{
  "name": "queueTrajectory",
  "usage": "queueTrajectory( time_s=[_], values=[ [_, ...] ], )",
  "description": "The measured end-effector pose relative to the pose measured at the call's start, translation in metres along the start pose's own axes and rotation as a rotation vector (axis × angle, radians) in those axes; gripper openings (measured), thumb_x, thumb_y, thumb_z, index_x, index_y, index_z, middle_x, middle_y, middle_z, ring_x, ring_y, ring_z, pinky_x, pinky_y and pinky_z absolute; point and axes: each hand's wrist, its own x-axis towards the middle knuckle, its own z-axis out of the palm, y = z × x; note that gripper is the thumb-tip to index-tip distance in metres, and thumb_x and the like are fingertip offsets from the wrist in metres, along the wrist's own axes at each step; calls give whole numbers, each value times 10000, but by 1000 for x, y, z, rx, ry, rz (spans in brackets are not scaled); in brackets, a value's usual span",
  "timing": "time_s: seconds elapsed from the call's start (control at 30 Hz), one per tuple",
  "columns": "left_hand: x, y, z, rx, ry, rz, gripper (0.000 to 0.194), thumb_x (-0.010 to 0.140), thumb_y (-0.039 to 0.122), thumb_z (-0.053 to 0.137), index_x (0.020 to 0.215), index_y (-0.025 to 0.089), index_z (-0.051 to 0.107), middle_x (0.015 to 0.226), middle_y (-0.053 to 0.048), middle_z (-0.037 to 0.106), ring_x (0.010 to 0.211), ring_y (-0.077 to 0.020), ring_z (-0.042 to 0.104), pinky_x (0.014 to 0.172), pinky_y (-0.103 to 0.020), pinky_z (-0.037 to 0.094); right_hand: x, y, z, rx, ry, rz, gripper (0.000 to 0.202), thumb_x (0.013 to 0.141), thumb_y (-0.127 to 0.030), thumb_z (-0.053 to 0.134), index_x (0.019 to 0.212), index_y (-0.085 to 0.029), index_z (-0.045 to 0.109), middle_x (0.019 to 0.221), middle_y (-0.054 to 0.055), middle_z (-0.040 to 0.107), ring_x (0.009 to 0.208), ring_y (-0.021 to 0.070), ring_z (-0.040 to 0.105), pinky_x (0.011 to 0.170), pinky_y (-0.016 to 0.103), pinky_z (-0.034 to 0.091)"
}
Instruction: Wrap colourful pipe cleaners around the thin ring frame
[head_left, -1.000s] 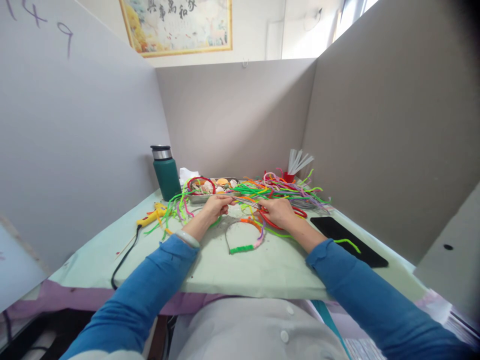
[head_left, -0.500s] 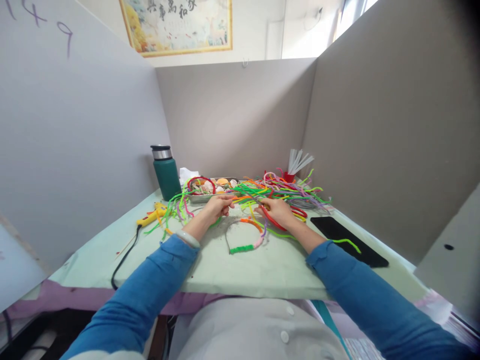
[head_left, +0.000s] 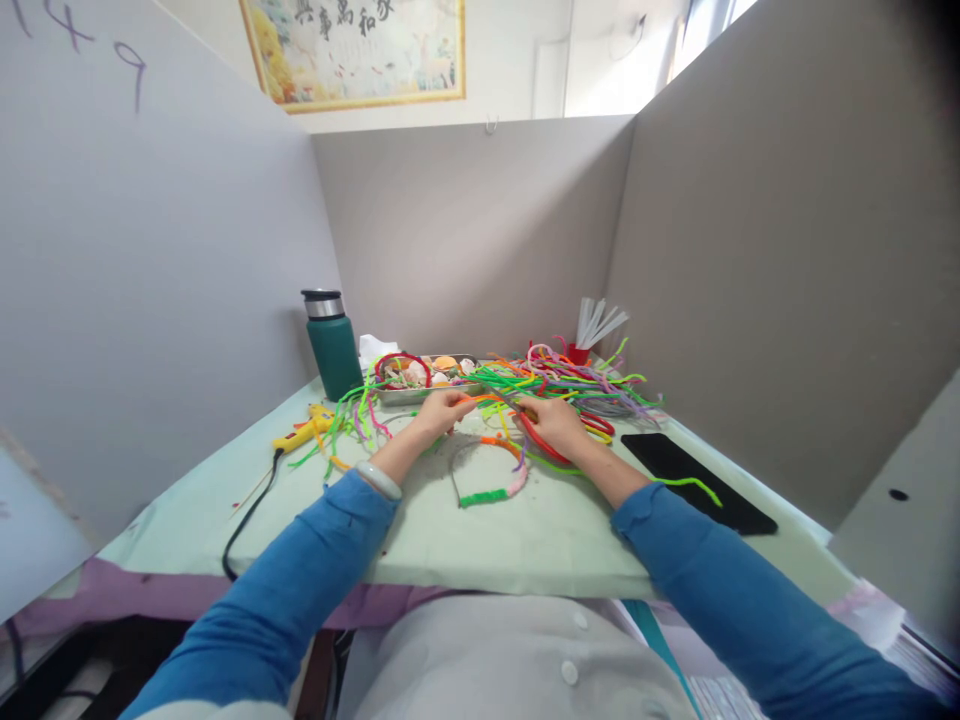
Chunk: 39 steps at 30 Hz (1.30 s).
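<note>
My left hand [head_left: 442,410] pinches an orange pipe cleaner [head_left: 486,398] between thumb and fingertips. In my right hand [head_left: 555,425] is a pair of red-handled scissors [head_left: 541,442], its grey blades pointing left toward the orange pipe cleaner. Whether the blades touch it is too small to tell. Below and between my hands, a headband [head_left: 484,497] lies on the table, partly wrapped in green, pink and orange, with a purple strand at its right side.
Behind my hands lie a metal tray [head_left: 405,396] of small decorations and a heap of pipe cleaners [head_left: 592,385]. A green bottle [head_left: 332,350] and yellow glue gun [head_left: 300,432] are on the left. A black flat object [head_left: 697,480] lies right, near a red cup [head_left: 578,354] of white sticks.
My left hand has shifted slightly right, toward the scissors. The scissors' blades have come closer to the orange pipe cleaner. The headband stays in place.
</note>
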Motion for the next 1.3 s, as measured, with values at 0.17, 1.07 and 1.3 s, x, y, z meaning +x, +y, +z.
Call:
queueTrajectory(
  time_s=[0.17,1.07,1.3],
  values=[
    [2,-1,0,-162,11,-27,155,731,287,571,682,150,520,532,55,379,381,-30,304,354,-162,248,1,3,0,-66,0,43,338,812,-432,384,944,-243,631,777,30,666,691,170,562,541,236,270],
    [11,-20,-7,-578,-243,-130,157,719,254,612,774,120,552,707,-32,617,378,-23,344,397,-193,327,-1,2,-6,-210,-26,75,421,841,-514,311,1007,-264,606,800,53,671,715,192,577,569,258,278],
    [12,-19,-7,-592,-66,-235,146,740,215,593,833,107,559,741,-58,646,365,-27,374,388,-187,349,-3,-1,-10,-167,19,6,464,811,-599,343,1057,-281,574,906,28,669,791,194,590,585,258,305]
  ],
)
